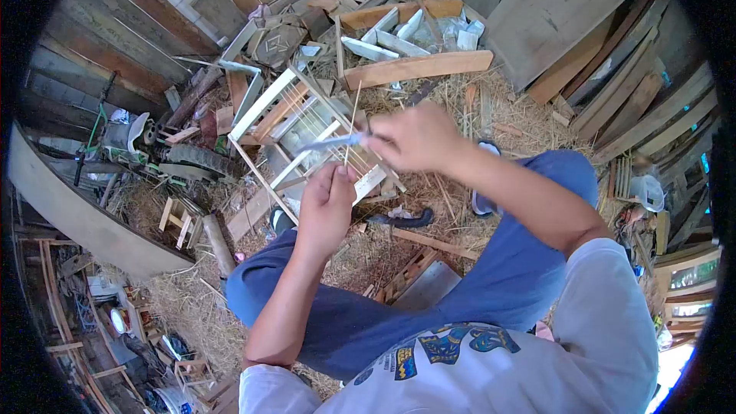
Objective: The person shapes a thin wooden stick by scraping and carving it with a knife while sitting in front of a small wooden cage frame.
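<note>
My left hand (326,203) is closed, thumb on top, round the lower end of a thin wooden stick (355,110) that points up and away from me. My right hand (422,138) is closed on a knife (330,142), its handle mostly hidden in the fingers. The pale blade points left and crosses the stick just above my left hand. Behind both hands a light wooden frame (262,107) with several thin slats stands tilted on the straw-covered ground.
A wooden box (418,69) holding pale offcuts lies beyond the frame. Boards (563,19) lean at the right. A long curved panel (92,211) and a small wheeled machine (188,157) are at the left. Between my legs is a dark curved object (402,219).
</note>
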`<state>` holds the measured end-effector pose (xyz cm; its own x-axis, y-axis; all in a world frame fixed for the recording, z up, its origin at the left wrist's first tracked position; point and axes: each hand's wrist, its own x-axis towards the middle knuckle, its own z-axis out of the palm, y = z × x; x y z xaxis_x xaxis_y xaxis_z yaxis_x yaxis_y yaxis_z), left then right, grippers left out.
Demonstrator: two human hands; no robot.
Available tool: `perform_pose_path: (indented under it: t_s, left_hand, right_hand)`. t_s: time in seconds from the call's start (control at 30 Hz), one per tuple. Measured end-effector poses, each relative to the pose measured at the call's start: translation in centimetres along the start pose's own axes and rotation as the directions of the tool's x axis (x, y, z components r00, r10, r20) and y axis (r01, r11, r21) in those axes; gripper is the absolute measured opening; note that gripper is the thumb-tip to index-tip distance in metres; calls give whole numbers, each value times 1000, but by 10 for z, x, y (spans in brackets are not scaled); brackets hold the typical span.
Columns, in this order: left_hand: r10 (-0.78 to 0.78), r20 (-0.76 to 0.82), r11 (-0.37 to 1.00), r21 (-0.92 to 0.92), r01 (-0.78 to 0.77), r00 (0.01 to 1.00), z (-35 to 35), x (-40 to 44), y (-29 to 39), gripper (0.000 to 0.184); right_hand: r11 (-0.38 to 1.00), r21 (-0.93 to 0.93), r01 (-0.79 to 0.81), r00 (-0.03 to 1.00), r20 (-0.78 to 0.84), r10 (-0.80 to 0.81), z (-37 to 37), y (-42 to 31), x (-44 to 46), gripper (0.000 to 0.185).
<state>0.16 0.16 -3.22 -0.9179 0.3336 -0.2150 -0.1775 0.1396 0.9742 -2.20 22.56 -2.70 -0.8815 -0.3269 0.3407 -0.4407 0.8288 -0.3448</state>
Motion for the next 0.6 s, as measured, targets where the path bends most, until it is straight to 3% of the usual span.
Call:
perform_pose_path:
  t_s: [0.07,0.2,0.27,0.3,0.33,0.4,0.43,0.47,0.53,0.57,0.6]
  left_hand:
    - [19,-17,1000,-15,-19,1000,1,3,3,24]
    - [30,1,999,43,-30,1000,1,4,2,24]
    - [-41,13,999,16,41,999,3,-2,0,24]
    - [-42,13,999,15,42,999,2,-3,-3,24]
    - [-13,18,1000,25,13,1000,0,0,-7,24]
    - [39,28,998,46,-40,999,1,3,-10,24]
    - [40,32,998,49,-42,999,1,3,-9,24]
    - [5,34,999,51,-6,999,1,0,-7,24]
    - [-42,37,998,53,40,998,2,-8,-2,24]
    - [3,29,995,99,-6,1000,4,-9,1,24]
    - [51,23,988,143,-54,998,4,-8,3,24]
  right_hand:
    - [998,-29,-54,998,-44,52,3,1,4,39]
    - [998,-35,50,998,-38,-52,-2,-5,-1,40]
    - [980,-62,-191,981,-35,189,4,22,6,40]
    - [981,-119,-152,978,-160,132,3,29,13,42]
    - [981,-126,-147,979,-161,126,4,27,11,42]
    - [995,-82,-64,998,-31,61,4,9,-3,43]
    - [995,-85,-44,990,132,55,-12,-6,-6,44]
    - [995,-80,-52,990,128,62,-9,4,-2,44]
    - [922,-90,-376,924,41,381,2,50,10,43]
    - [921,-56,-386,921,-84,381,4,72,14,43]
    - [921,-60,-385,921,-89,379,-1,66,14,43]
